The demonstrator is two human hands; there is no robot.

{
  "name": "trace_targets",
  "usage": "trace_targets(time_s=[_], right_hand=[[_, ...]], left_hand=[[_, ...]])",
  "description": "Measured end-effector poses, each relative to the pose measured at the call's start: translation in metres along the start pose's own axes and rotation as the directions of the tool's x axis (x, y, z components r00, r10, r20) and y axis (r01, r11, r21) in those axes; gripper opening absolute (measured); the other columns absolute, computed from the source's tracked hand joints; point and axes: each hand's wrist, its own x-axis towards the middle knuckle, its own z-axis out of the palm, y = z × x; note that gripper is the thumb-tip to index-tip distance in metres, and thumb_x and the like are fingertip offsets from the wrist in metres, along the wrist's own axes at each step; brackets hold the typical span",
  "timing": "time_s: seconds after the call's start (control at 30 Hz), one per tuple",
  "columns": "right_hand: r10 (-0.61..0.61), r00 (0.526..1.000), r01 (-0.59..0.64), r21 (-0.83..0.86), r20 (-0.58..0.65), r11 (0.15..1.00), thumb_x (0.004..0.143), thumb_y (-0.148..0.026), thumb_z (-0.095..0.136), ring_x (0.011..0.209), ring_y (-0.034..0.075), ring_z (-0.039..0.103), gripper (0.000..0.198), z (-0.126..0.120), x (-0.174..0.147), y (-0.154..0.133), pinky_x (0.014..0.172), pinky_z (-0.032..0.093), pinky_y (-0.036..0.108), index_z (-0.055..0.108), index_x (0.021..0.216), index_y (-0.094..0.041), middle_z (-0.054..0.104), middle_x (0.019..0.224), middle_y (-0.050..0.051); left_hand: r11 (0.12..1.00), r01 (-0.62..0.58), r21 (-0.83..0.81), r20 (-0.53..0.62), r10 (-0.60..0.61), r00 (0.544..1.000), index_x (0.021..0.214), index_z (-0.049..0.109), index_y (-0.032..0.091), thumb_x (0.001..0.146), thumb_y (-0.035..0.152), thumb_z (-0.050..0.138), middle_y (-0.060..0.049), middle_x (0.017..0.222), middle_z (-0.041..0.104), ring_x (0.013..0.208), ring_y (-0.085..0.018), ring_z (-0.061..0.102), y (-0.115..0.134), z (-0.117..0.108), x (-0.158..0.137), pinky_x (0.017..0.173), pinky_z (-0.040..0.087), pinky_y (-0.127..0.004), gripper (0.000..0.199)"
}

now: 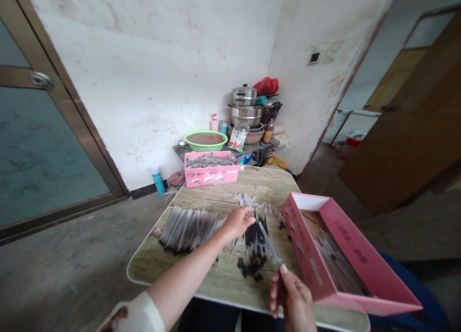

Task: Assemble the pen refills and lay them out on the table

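A slim translucent pen barrel (268, 240) slants between my two hands above the table. Its near end is pinched between the thumb and fingers of my right hand (293, 293). At the far end, the fingertips of my left hand (238, 221) are closed on it; any small part there is too fine to make out. Below lie black-and-clear pen pieces (255, 240) and a heap of small black caps (252, 264). A wide row of pale barrels with dark ends (189, 228) lies left of my left forearm. Small whitish pieces (245, 200) are scattered beyond my left hand.
A pink box (355, 240) holding long thin pieces stands at the table's right side. Another pink box (212, 176) full of pens sits at the far left edge of the table (173, 269). Behind are a green basin (205, 147), stacked steamer pots (246, 115) and bottles.
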Motion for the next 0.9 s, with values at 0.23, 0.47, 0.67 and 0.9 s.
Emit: trace_targets(time_s=[0.23,0.47,0.67,0.9], right_hand=[[0.024,1.000,-0.023,-0.032,0.020,0.999,0.070,-0.064,0.064,0.029,0.013,0.050,0.048,-0.016,0.001,0.003,0.026,0.035,0.020,0.057,0.067,-0.016,0.056,0.042,-0.001],[0.018,1.000,-0.018,-0.029,0.016,0.999,0.071,-0.062,0.064,0.030,0.012,0.050,0.048,-0.020,-0.001,0.000,0.027,0.035,0.019,0.058,0.068,-0.015,0.057,0.043,0.000],[-0.030,0.999,0.031,-0.064,0.026,0.997,0.074,-0.061,0.061,0.031,0.012,0.049,0.046,-0.012,-0.008,-0.002,0.028,0.034,0.019,0.058,0.069,-0.015,0.056,0.044,-0.001],[-0.277,0.959,0.279,-0.407,0.063,0.870,0.083,-0.057,0.052,0.035,0.011,0.044,0.046,0.004,-0.028,-0.008,0.034,0.033,0.021,0.056,0.058,-0.019,0.049,0.040,-0.002]], left_hand=[[0.895,0.058,0.443,-0.028,-0.051,0.998,0.111,0.058,0.014,0.086,0.027,0.057,-0.011,0.120,0.057,0.110,-0.024,0.054,-0.016,-0.029,0.080,0.094,0.043,-0.047,0.028],[0.853,0.115,0.509,-0.059,-0.099,0.993,0.113,0.057,0.015,0.088,0.032,0.054,-0.009,0.116,0.058,0.101,-0.022,0.058,-0.029,-0.026,0.077,0.086,0.048,-0.044,0.030],[0.956,0.100,0.276,-0.073,-0.083,0.994,0.090,0.067,0.013,0.085,0.031,0.056,-0.011,0.087,0.067,0.091,-0.023,0.062,-0.012,-0.035,0.061,0.078,0.048,-0.034,0.021],[0.921,0.029,-0.389,-0.051,-0.053,0.997,0.105,0.065,0.010,0.083,0.036,0.058,-0.011,0.092,0.068,0.075,-0.014,0.063,-0.004,-0.023,-0.030,0.067,0.050,-0.023,0.035]])
